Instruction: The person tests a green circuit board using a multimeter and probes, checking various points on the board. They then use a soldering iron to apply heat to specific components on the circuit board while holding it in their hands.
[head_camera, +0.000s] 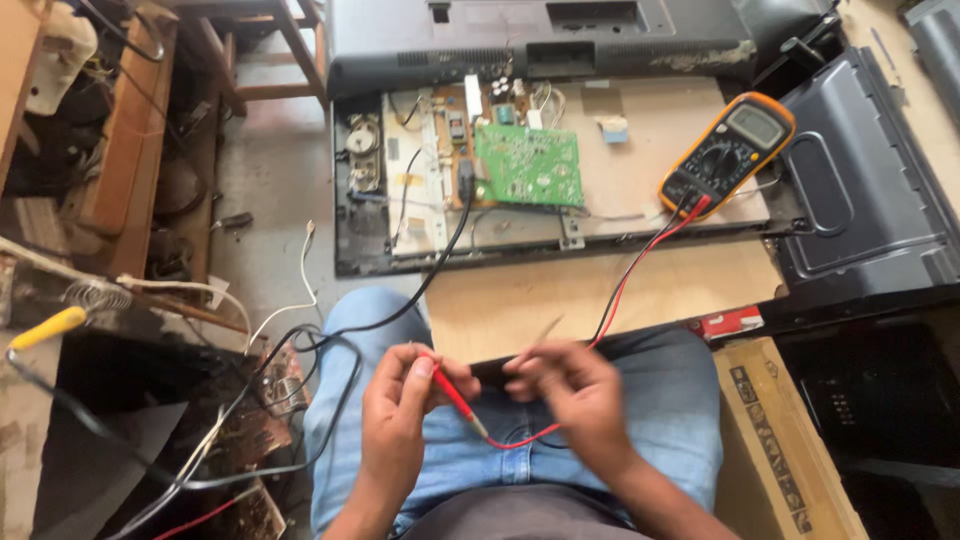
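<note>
Ahead, opened flat-screen set (560, 190) lying back-up on wooden bench (560, 300), green circuit board (527, 165) exposed inside. Orange multimeter (727, 153) resting on its right part, red and black leads trailing down to lap. Left hand (400, 410) pinched shut around red probe (452, 394), tip angled down-right. Right hand (575, 390) blurred, fingers curled on the leads just beside it.

Red plastic probe (453, 393), smooth. Glossy green board (528, 165). Orange rubbery meter (727, 153) casing. Matt wooden tabletop (560, 300), worn. Blue denim jeans (660, 400). Brown cardboard box (775, 450).
</note>
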